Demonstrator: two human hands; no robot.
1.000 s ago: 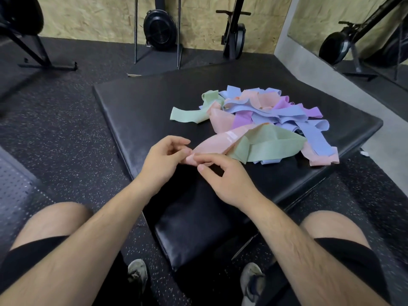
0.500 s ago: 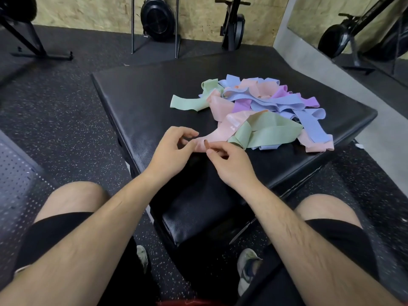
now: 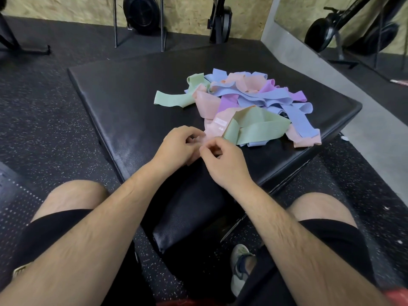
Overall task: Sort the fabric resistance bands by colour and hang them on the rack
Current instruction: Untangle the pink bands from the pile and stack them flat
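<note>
This is a gym. Black speckled rubber flooring [image 3: 44, 120] runs to a chipboard wall [image 3: 187, 12]. Against the wall stand a black fan-wheel exercise machine [image 3: 141, 14] and a second upright black machine [image 3: 220, 21]. A wall mirror [image 3: 293, 14] on the right reflects another such wheel. In front sits a black padded vinyl box [image 3: 123, 102], with a heap of pastel fabric resistance bands [image 3: 254, 100] towards its right-hand corner.

Pastel pink, green, blue and purple bands [image 3: 249, 102] on a black pad [image 3: 123, 102]; white-speckled black floor [image 3: 44, 120].

The white tag [image 3: 220, 122] on the pink band [image 3: 210, 131] is too blurred to read
</note>
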